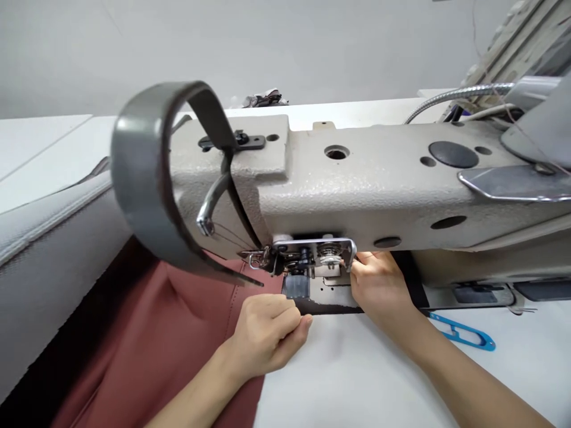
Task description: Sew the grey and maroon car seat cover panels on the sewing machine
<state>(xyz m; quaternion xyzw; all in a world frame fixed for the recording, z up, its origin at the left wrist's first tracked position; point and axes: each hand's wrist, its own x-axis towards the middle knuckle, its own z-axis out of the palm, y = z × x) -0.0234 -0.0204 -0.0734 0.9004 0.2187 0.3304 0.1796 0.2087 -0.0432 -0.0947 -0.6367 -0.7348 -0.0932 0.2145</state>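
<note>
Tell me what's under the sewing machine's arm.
Below the sewing machine's arm are a metal plate, part of the red material and the right hand, partly covered by the machine. The arm itself hides whatever lies farther back.

Beneath your left hand (270,336), the red sheet (196,303) looks like smooth, supple leather or a coated cloth, nearly matt. Left of that grip, the grey panel (57,232) has a leathery skin with a faint gloss. Ahead of both hands, the machine (379,184) shows pebbled, shiny paint; its curved strip (138,160) is smooth and satiny. Between your hands, the plate (330,297) looks like smooth metal. Beside your right wrist (413,333), the blue tool (454,333) looks plastic.
</note>
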